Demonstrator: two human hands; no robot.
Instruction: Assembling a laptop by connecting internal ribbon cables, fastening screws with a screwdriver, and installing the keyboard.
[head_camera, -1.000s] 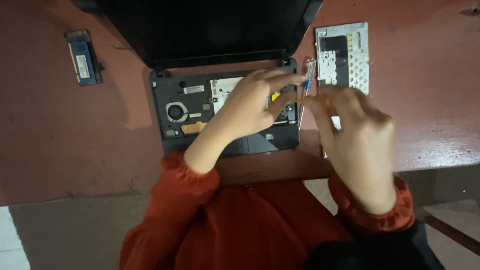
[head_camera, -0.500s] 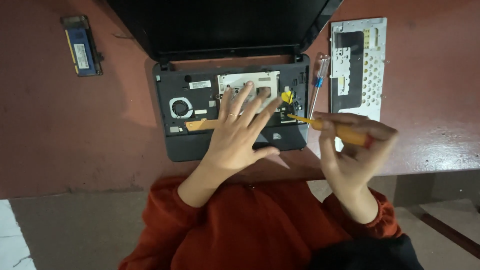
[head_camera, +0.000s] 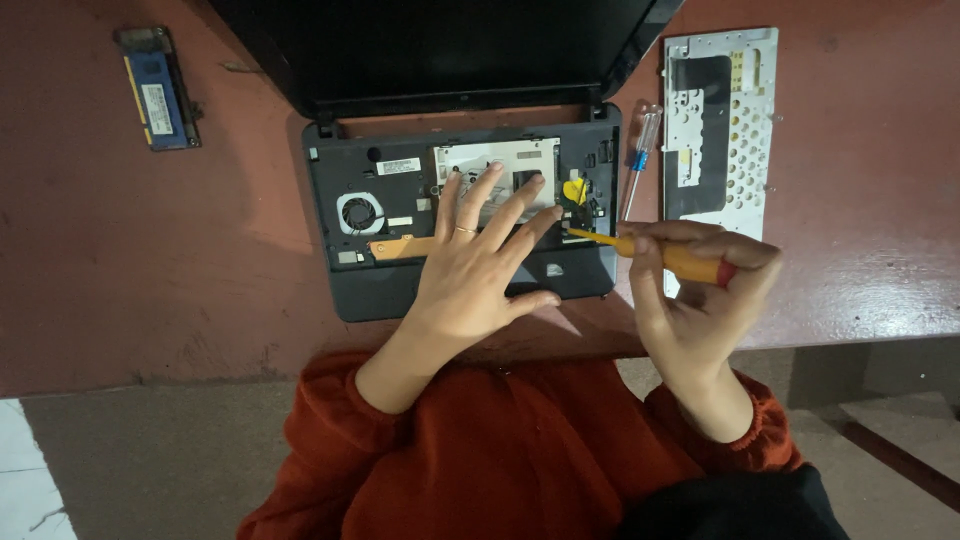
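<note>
Fingers of the left hand (head_camera: 475, 275) are spread flat on the opened laptop base (head_camera: 380, 285); at three o'clock, an orange screwdriver (head_camera: 665, 258) is gripped by the right hand (head_camera: 700, 300).

Matt dark plastic is seen on the laptop (head_camera: 345, 290), glossy orange plastic on the screwdriver (head_camera: 680, 262), perforated pale metal on the plate (head_camera: 748, 120).

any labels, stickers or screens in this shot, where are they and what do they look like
Laptop screen: top centre, tilted back behind the opened base, wide rectangle, dark.
White label: on the laptop base, above the round fan, small rectangle.
Pale label: on the blue memory module, top left of the table, small upright rectangle.
The print on both labels is too small to make out.
</note>
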